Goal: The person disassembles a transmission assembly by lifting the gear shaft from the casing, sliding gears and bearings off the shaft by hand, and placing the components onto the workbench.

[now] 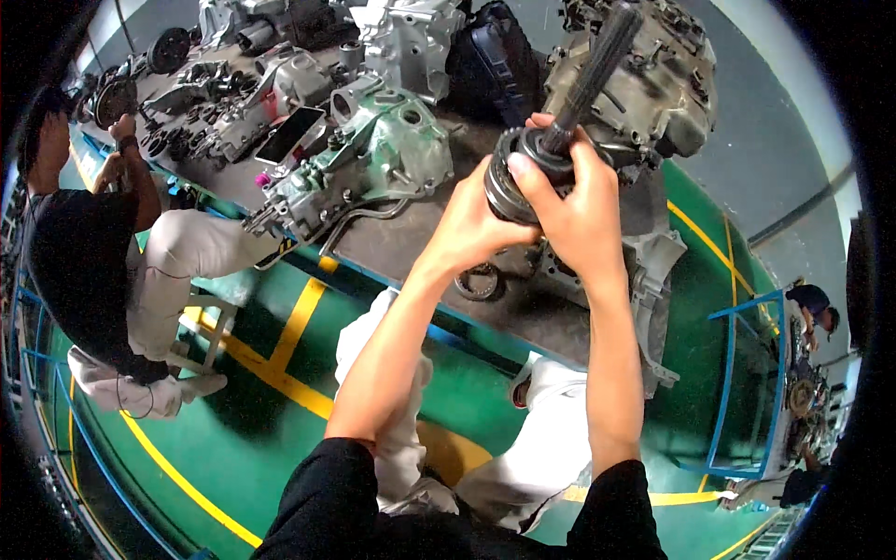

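Both my hands are closed around a dark metal gear shaft [597,79], lifted above the bench and tilted with its splined end up and away to the right. My left hand [476,219] wraps the ringed gear part at the lower end from the left. My right hand [581,191] grips the same part from the right, its thumb pressed on the collar. The underside of the gears is partly hidden by my fingers. Below my hands a metal ring [479,281] lies on the bench, beside a partly hidden grey metal casting [560,271].
The bench [373,245] bears a gearbox housing [392,140], a phone [291,133], a black backpack [493,65] and a large brownish casting [663,84]. A seated person [84,252] works at the left. Blue rails [723,392] stand at the right.
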A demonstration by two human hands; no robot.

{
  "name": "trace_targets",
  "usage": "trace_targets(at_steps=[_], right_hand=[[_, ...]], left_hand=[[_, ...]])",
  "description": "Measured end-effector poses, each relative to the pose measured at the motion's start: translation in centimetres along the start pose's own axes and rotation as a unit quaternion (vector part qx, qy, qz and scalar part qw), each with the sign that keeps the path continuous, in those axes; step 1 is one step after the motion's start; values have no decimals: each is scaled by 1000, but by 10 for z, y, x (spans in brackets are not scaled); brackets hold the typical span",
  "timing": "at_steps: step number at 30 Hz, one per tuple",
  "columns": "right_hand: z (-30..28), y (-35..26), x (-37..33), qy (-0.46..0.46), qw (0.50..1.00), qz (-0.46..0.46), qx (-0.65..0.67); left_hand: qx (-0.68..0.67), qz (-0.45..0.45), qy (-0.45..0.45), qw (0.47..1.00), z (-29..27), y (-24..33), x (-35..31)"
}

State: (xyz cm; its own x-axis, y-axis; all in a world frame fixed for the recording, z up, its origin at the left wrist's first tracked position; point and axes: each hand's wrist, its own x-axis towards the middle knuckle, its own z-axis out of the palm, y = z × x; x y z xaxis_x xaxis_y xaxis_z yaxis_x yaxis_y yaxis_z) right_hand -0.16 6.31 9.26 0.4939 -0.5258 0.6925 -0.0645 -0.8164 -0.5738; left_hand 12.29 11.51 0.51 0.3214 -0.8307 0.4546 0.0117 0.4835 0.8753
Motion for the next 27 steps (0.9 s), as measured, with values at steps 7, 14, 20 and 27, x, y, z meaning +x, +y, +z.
trace_targets(at_steps=[7, 14, 20, 27], right_hand=[[3, 14, 19, -78, 987, 36, 133], [13, 9, 18, -23, 977, 63, 201], [10, -11, 25, -56, 978, 150, 132], [-10, -11, 4, -47, 984, 73, 153]], left_hand=[[-2, -40, -59, 997, -18, -5, 3], [-84, -42, -85, 992, -22, -9, 5], [-99, -75, -24, 992, -36, -30, -1], [-178, -98, 84, 976, -19, -25, 4]])
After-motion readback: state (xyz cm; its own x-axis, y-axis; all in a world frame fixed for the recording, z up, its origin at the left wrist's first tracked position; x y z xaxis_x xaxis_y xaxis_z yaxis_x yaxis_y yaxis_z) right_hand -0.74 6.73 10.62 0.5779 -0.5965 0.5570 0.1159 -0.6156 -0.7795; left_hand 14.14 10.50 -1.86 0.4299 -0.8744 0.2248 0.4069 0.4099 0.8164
